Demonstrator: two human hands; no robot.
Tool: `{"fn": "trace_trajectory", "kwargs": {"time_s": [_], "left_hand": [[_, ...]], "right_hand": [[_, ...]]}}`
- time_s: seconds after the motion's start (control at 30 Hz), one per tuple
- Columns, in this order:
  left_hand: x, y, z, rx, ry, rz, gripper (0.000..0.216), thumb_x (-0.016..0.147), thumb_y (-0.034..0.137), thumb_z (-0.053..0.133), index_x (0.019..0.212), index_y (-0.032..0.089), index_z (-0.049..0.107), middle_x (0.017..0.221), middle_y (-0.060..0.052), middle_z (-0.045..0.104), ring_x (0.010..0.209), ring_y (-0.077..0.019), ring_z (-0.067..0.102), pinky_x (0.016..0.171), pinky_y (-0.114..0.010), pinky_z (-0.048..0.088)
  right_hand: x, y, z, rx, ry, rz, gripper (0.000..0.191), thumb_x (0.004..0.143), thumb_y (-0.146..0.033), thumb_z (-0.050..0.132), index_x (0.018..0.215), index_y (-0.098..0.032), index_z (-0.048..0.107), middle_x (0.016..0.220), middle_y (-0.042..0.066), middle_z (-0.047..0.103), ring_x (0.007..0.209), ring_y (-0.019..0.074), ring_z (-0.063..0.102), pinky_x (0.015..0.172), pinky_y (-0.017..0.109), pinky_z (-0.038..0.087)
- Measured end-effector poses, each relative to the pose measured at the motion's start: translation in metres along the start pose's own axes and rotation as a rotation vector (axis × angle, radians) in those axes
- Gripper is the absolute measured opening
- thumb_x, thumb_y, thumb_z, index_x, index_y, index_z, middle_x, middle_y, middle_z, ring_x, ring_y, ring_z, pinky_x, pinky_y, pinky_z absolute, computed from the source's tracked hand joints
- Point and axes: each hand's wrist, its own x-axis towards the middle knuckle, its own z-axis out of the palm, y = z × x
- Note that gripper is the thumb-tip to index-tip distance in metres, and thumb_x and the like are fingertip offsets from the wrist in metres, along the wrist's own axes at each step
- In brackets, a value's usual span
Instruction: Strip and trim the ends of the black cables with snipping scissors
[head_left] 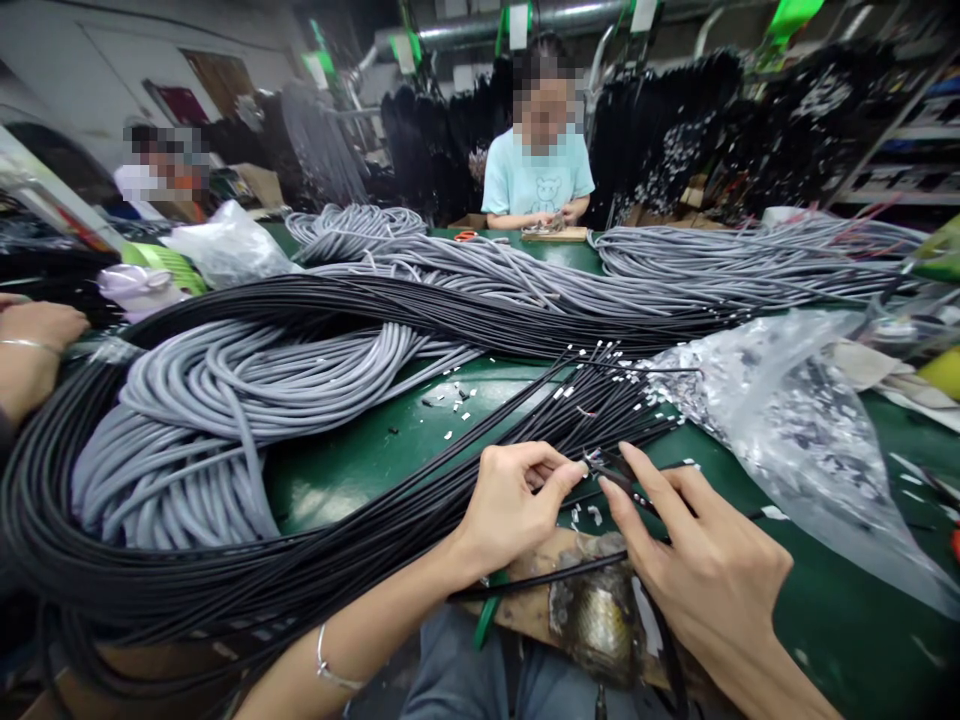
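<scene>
My left hand [517,500] is closed, with thumb and forefinger pinching thin wire ends [591,460] that stick out of a black cable. My right hand [701,550] grips this black cable [621,474] just behind its end, between thumb and fingers. The two sets of fingertips nearly meet. Below the hands is a wooden board [529,575] with a worn metal piece [600,615] on it. A green handle [487,615] shows at the board's edge. Beside my left hand runs a thick bundle of black cables [322,560], its ends carrying small white tags.
Grey cable coils [270,385] lie at left, and more grey cables [712,255] stretch along the back. A clear plastic bag [795,400] with many small bits is at right. White scraps dot the green table [330,480]. A co-worker [538,175] sits opposite; another person's hand [37,340] is at left.
</scene>
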Motion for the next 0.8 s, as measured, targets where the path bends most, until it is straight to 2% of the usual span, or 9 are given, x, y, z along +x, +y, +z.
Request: {"fn": "trace_trajectory", "kwargs": {"time_s": [0.3,0.53,0.67,0.8], "left_hand": [[-0.0008,-0.0024,0.0011,-0.014,0.003,0.008,0.026,0.08,0.032,0.057,0.068,0.01,0.066,0.057,-0.003,0.063,0.047,-0.0079,0.053,0.044,-0.016,0.039],[-0.0015,-0.003,0.0025,0.037,0.023,0.087,0.021,0.08,0.027,0.058,0.067,0.011,0.065,0.06,-0.003,0.065,0.051,-0.0086,0.056,0.05,-0.018,0.043],[-0.0024,-0.0021,0.0014,0.152,0.045,0.161,0.015,0.077,0.022,0.061,0.066,0.013,0.064,0.06,-0.002,0.063,0.051,-0.008,0.053,0.049,-0.018,0.04],[-0.0012,-0.0015,0.0002,0.195,0.065,0.202,0.013,0.076,0.018,0.061,0.064,0.013,0.061,0.06,0.0,0.06,0.051,-0.0066,0.05,0.049,-0.017,0.038]], "right_hand": [[0.0002,0.0017,-0.0016,-0.024,0.019,-0.013,0.038,0.078,-0.036,0.066,0.111,-0.02,0.061,0.068,-0.003,0.062,0.05,0.01,0.044,0.049,0.025,0.024],[-0.0021,0.0037,0.0,-0.03,0.001,-0.009,0.039,0.078,-0.037,0.066,0.113,-0.02,0.061,0.068,-0.002,0.062,0.049,0.0104,0.043,0.048,0.026,0.023],[-0.0038,0.0029,0.0019,-0.022,-0.02,-0.007,0.04,0.079,-0.037,0.065,0.115,-0.021,0.06,0.069,-0.002,0.062,0.051,0.0109,0.045,0.049,0.027,0.023],[0.0002,0.0004,-0.0005,0.168,-0.041,0.013,0.033,0.082,-0.032,0.062,0.113,-0.019,0.06,0.07,-0.001,0.061,0.054,0.0103,0.05,0.052,0.025,0.03]]}}
